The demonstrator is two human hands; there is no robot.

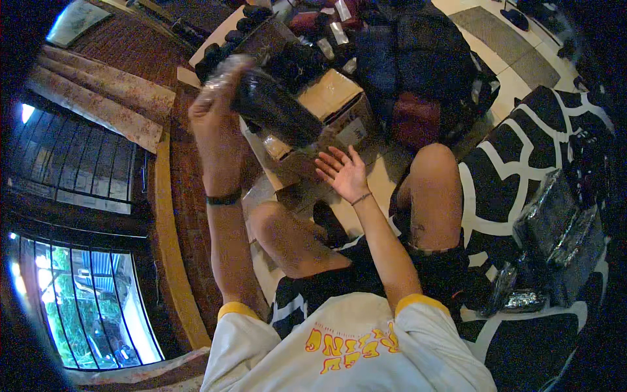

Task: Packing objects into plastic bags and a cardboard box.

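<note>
My left hand is raised at the upper left, its fingers closed on the end of a black bundle in clear plastic. Motion blurs the hand and the bundle a little, and what the bundle contains cannot be made out. Its lower end slants down to the right, above the cardboard boxes. My right hand is turned palm up just below that end, fingers spread and nothing in them. A closed cardboard box with a pale label stands beyond my right hand.
Dark rolled items fill an open carton behind the bundle. A big dark pile rises beyond my knees. Plastic-wrapped dark packages lie on the black-and-white patterned cloth at right. Barred windows line the left.
</note>
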